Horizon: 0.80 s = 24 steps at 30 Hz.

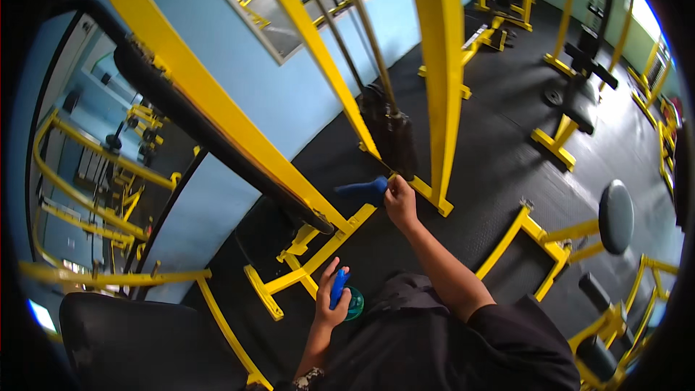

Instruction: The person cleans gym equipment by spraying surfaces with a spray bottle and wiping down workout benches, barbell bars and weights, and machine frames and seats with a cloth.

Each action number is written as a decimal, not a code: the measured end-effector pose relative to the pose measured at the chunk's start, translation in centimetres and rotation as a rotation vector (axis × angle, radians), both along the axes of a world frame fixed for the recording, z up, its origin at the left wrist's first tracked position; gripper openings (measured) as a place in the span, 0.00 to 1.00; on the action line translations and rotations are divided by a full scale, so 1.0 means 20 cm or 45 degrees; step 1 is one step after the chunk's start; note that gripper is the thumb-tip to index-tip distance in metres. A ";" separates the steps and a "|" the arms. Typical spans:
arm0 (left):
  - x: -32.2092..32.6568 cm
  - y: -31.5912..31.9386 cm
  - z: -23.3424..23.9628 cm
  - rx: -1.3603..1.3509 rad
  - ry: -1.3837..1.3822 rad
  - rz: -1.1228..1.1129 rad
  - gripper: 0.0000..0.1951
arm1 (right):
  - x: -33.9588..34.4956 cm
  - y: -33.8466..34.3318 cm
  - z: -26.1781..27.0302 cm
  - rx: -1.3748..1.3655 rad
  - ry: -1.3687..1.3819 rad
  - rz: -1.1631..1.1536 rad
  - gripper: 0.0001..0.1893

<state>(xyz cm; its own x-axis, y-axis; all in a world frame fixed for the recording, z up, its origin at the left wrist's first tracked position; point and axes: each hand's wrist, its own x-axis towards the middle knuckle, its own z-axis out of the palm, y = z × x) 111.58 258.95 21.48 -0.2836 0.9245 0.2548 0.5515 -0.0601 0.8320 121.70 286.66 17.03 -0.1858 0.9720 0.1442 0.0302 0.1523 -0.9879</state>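
In my left hand (pixel 331 301) is a spray bottle (pixel 355 304) with a blue trigger head and a green translucent body, held low in front of me. My right hand (pixel 400 202) reaches forward, gripping a blue cloth (pixel 361 192) whose loose end trails to the left. Behind the cloth is the dark weight stack (pixel 388 130) of a yellow-framed machine, at the foot of its guide rods. Just left of the cloth, a long black backrest pad (pixel 217 141) runs along a yellow upright (pixel 217 98).
A black padded seat (pixel 141 342) fills the lower left, below a wall mirror (pixel 114 136). At right are a round-padded yellow stand (pixel 616 217), a bench machine (pixel 581 103) and roller pads (pixel 596 355). A thick yellow post (pixel 442 76) rises beyond my right hand from the black rubber floor (pixel 488 184).
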 end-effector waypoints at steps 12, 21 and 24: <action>0.10 0.08 -0.02 0.185 -0.144 0.791 0.31 | -0.44 0.44 0.58 -0.286 0.842 0.953 0.12; 0.11 0.50 0.27 0.078 -0.122 1.167 0.33 | -0.68 0.67 0.44 -0.371 0.674 1.366 0.12; 0.03 0.58 0.40 0.078 0.141 1.111 0.37 | -0.83 0.73 0.49 -1.106 1.178 1.352 0.21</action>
<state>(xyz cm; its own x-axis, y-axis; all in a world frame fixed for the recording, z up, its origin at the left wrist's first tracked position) 112.24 270.52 29.54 -0.8528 0.3735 0.3649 0.4991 0.3774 0.7801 105.19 301.17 26.91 -0.9430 0.3194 0.0931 -0.3288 -0.8524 -0.4065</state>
